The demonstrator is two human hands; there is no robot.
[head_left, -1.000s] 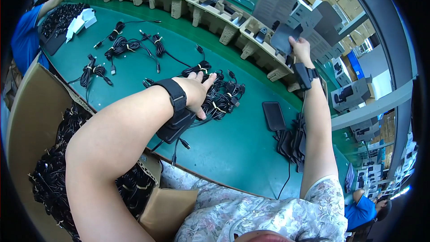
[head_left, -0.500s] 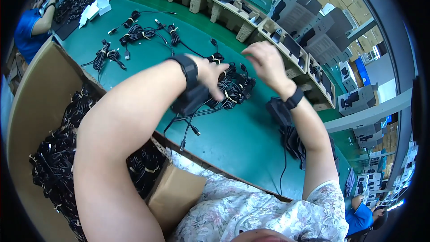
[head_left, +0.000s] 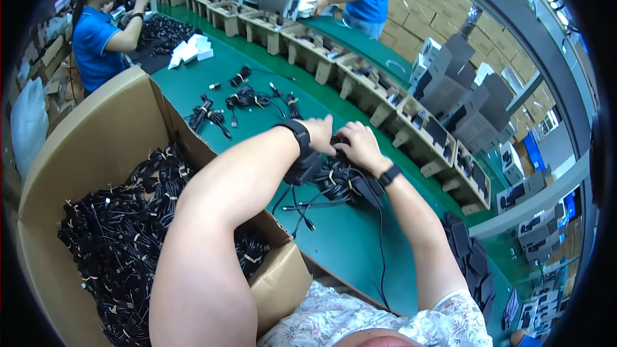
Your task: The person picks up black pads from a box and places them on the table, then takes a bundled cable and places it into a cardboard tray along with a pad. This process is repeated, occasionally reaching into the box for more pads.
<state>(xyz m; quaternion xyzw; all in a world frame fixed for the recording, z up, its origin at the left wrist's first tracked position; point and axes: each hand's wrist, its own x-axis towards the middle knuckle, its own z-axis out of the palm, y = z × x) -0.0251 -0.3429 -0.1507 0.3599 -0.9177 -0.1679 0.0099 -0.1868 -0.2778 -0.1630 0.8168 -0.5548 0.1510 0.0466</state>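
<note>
My left hand [head_left: 319, 133] and my right hand [head_left: 361, 146] meet over a pile of black cables [head_left: 337, 180] on the green table. The right fingers are curled in a pinch on a black cable at the top of the pile. Beside them the left fingers are bent together, and what they hold is hidden. Several cables here are coiled and bound with pale ties, their plug ends sticking out toward me. More tied cable bundles [head_left: 247, 97] lie farther back on the left. Both wrists wear black bands, and a thin black wire runs down from the right one.
At my left stands a deep cardboard box [head_left: 83, 135] full of black cables [head_left: 122, 238]. Moulded trays [head_left: 369, 80] with dark parts line the far side. Dark flat pieces [head_left: 469, 263] lie at the right. Two people in blue work beyond the table.
My hands, apart before, have come together over the cable pile, the right moving left and down. The view has shifted, bringing more of the far table and the people into sight.
</note>
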